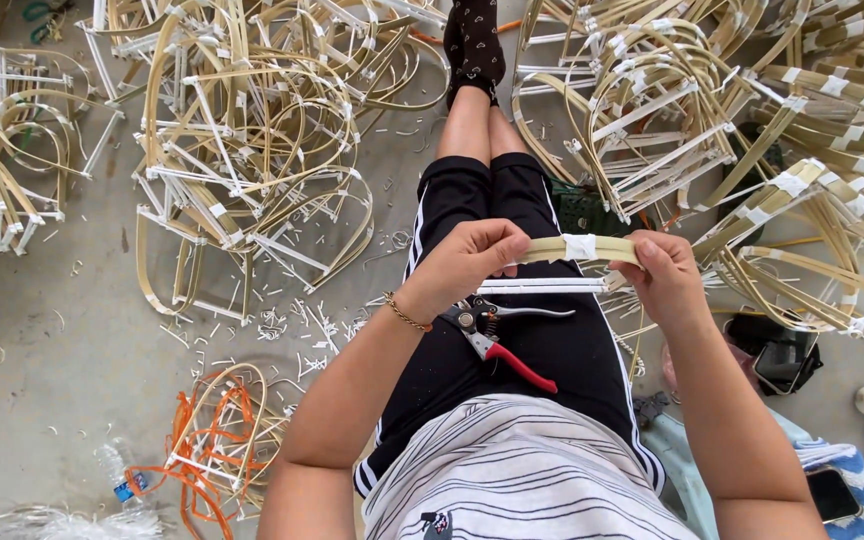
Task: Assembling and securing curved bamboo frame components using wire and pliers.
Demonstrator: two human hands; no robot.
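Both hands hold a curved pale bamboo strip bound with white tape [580,248] above the lap. The left hand [467,262] pinches its left end between thumb and curled fingers; the right hand [667,275] grips its right end, fingers closed. Red-handled metal pruning shears [500,338] lie on the black shorts [512,330], just below the strip.

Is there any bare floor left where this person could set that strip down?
Bare floor shows lower left, between the frame pile and the orange bundle, though littered with offcuts. The right side is crowded with taped frames. The lap holds pruning shears; both hands hold the strip.
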